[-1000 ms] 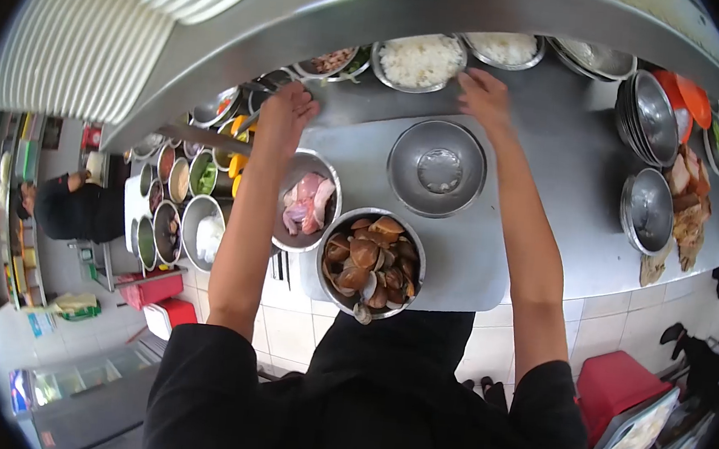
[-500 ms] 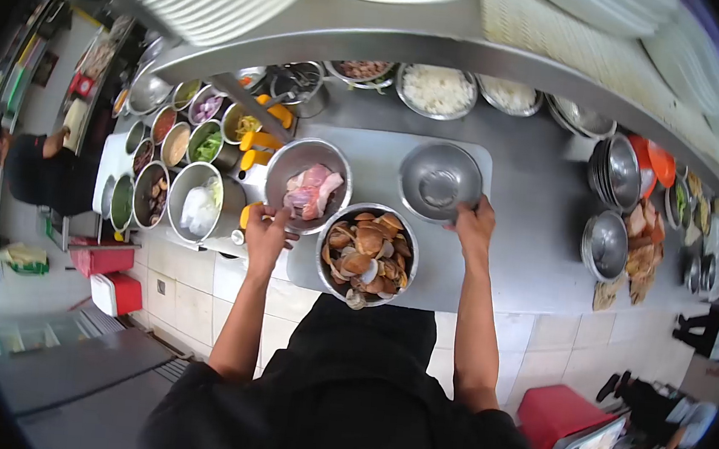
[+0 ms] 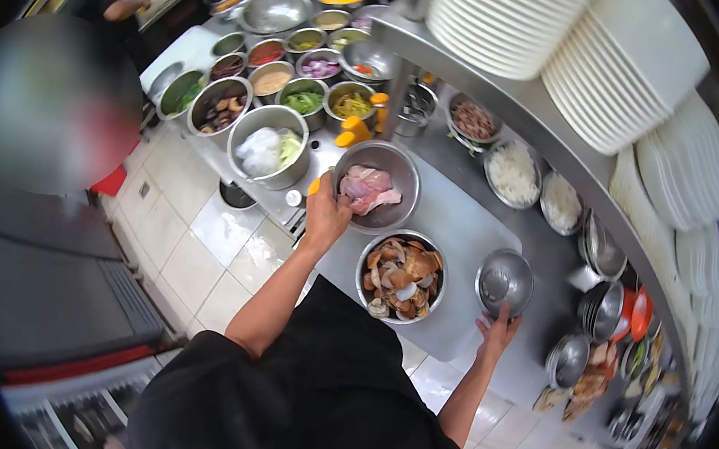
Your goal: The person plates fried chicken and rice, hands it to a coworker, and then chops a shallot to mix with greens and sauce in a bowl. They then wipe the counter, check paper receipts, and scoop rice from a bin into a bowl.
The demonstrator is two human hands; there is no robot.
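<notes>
My left hand (image 3: 326, 213) grips the near-left rim of a steel bowl (image 3: 407, 165) with raw pink meat (image 3: 368, 189) in it. Below it, at the front edge of a pale cutting board (image 3: 462, 225), stands a steel bowl of brown mushroom pieces (image 3: 403, 277). My right hand (image 3: 498, 325) holds the near rim of an empty steel bowl (image 3: 506, 282) at the board's right side. The fingertips of both hands are partly hidden by the bowls.
Steel containers of chopped vegetables (image 3: 304, 100) crowd the upper left. White plates (image 3: 612, 76) stack on a metal shelf (image 3: 506, 109). Rice bowls (image 3: 513, 175) sit beneath it. Nested bowls (image 3: 568, 361) stand right. A person (image 3: 97, 1) is at the upper left.
The view has turned and shifted toward the left containers. The empty bowl in my right hand now sits further from the meat bowl, nearer the board's right edge. Both hands keep hold of their bowls.
</notes>
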